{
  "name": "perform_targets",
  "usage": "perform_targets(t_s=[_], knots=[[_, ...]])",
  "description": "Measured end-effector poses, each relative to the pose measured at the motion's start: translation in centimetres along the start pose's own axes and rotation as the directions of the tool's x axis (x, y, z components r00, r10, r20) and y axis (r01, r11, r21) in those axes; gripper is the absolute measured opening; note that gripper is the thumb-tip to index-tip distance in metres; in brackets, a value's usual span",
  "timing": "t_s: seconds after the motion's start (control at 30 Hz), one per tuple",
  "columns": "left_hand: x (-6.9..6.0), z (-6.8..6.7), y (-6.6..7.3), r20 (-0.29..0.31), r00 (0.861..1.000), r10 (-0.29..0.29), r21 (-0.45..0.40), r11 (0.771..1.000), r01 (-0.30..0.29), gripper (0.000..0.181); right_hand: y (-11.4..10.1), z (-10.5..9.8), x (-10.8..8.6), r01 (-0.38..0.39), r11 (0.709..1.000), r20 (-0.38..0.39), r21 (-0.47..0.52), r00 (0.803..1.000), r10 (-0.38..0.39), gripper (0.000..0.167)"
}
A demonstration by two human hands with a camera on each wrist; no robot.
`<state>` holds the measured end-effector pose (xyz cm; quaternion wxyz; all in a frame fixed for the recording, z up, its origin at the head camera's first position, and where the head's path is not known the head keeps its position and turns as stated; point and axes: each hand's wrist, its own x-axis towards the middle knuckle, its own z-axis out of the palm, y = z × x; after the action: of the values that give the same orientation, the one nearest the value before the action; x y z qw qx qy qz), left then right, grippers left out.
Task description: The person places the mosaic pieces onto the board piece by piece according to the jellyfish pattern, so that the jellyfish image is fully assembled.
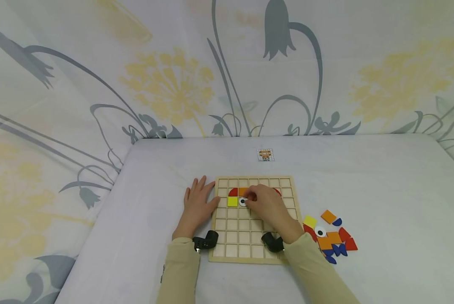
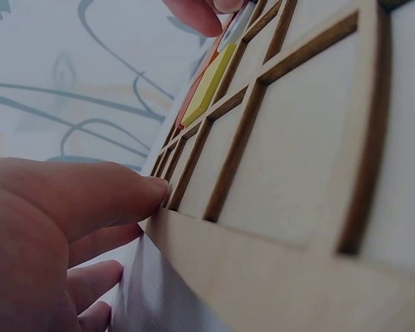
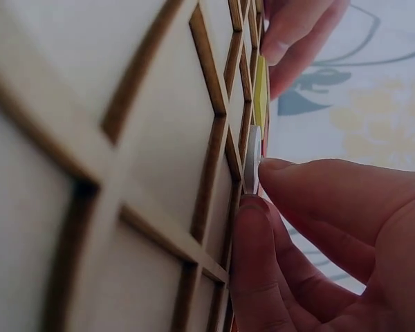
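A wooden grid board point(image 1: 244, 251) lies on the white cloth. In its upper rows sit a red quarter-circle point(image 1: 233, 192), an orange piece point(image 1: 243, 192) and a yellow square point(image 1: 232, 202). Beside the yellow square is a white round eye piece point(image 1: 242, 202) with a black dot. My right hand point(image 1: 266, 204) has thumb and fingertips at this disc, pinching its edge point(image 3: 252, 162). Another red piece point(image 1: 277, 192) shows partly behind that hand. My left hand point(image 1: 198, 207) lies with spread fingers at the board's left edge, its thumb point(image 2: 142, 190) touching the frame.
Right of the board lies a pile of loose pieces: orange squares point(image 1: 328, 217), a yellow square point(image 1: 309, 221), red pieces point(image 1: 350, 244), blue pieces point(image 1: 337, 222) and another eye piece point(image 1: 320, 232). A small pattern card point(image 1: 265, 155) lies behind the board. A patterned cloth backdrop point(image 1: 234, 84) rises behind.
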<state>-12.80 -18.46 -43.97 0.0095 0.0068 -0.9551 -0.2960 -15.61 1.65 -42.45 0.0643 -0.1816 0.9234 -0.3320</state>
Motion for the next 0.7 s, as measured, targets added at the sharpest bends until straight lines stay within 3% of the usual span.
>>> perform_targets(t_s=[0.4,0.7], knots=[[0.0,0.0,0.0,0.003,1.0,0.005,-0.005,1.0,-0.005,0.049,0.2,-0.9,-0.1,0.039,0.997,0.017,0.069,0.999,-0.04,0.011],[0.1,0.0,-0.3,0.002,1.0,0.006,-0.006,1.0,-0.006,0.049,0.5,-3.6,-0.6,0.119,0.989,0.164,0.089,0.977,-0.132,0.019]])
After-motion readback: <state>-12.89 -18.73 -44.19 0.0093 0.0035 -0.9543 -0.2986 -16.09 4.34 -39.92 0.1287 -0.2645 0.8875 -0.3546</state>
